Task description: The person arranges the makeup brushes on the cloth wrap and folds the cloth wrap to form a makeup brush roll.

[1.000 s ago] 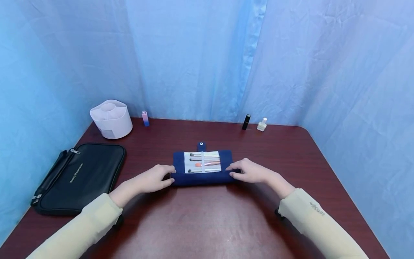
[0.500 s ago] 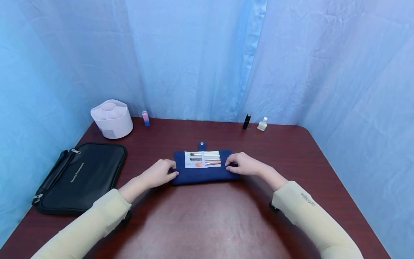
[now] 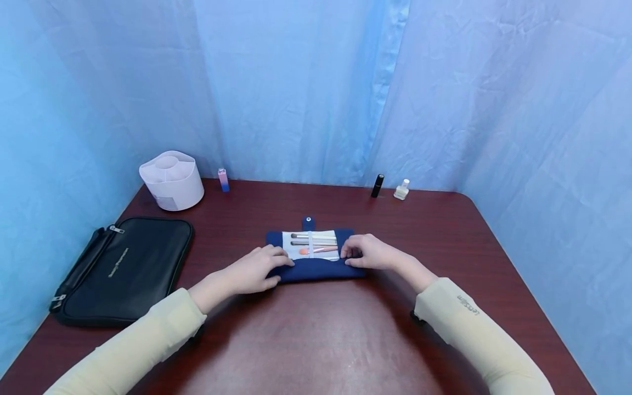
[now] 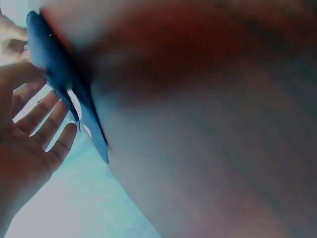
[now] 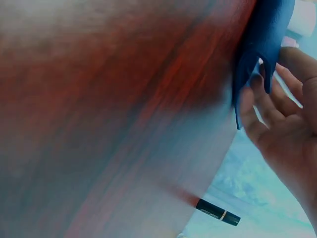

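**Both hands on the blue brush roll**

My left hand (image 3: pixel 257 270) lay on the near left end of the navy brush roll (image 3: pixel 316 269), fingers fairly straight and resting on the folded fabric, so that grip was released rather than clenched. My right hand (image 3: pixel 369 253) was at the right end, fingertips curled over the edge of the fold and pinching it. The roll sat in the middle of the dark red worktop (image 3: pixel 316 340), its near part folded over and its far part open, with several brushes (image 3: pixel 313 244) showing in a pale panel under a strap. A snap tab (image 3: pixel 308 222) stuck out at its far edge.

To the left lay a black zip pouch (image 3: pixel 123 269). Along the far edge stood a white organiser (image 3: pixel 171 180), a small pink and blue bottle (image 3: pixel 224 179), a black tube (image 3: pixel 377 185) and a clear bottle (image 3: pixel 401 190).
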The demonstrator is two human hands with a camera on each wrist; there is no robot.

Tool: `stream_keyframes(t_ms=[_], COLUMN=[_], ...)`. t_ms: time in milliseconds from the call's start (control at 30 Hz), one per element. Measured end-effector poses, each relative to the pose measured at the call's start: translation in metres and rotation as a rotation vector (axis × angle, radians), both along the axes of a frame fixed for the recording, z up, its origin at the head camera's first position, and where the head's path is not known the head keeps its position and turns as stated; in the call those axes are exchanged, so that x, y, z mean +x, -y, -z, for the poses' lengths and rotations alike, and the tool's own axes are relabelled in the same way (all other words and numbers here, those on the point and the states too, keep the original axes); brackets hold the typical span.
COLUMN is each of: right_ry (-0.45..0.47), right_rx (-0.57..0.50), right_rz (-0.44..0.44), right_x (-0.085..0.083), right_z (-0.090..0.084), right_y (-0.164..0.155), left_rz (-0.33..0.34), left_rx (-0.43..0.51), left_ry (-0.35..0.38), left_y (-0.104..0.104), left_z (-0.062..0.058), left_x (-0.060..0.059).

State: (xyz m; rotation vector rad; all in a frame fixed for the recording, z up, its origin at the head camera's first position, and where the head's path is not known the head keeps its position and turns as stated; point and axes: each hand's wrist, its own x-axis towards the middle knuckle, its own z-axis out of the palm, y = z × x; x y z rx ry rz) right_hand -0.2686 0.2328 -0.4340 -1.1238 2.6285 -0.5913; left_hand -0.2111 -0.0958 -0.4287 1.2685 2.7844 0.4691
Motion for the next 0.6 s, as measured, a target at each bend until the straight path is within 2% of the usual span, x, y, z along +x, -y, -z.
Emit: stream_keyframes(t_ms=[133,267,433,600], right_ry=[-0.067,-0.096,-0.107,-0.121], right_rx=[0.003,0.083,0.218,0.188], right_rz=[-0.079,-0.155,-0.162,-0.153], right_x=[0.006,0.016,0.028,0.031], right_z=[-0.005,-0.009,-0.009,-0.010], right_y=[-0.001,-0.004,-0.005,-0.007], left_rz=[0.004,0.000,-0.023,-0.027], left_rx=[-0.048,-0.052,-0.039,0.003], left_ry=[-0.013,-0.023,0.011,0.071], left_y=[-0.001,0.000,0.001,0.003], left_z=[0.002,0.002,0.000,-0.002], left_x=[0.005,0.006,0.005,0.002])
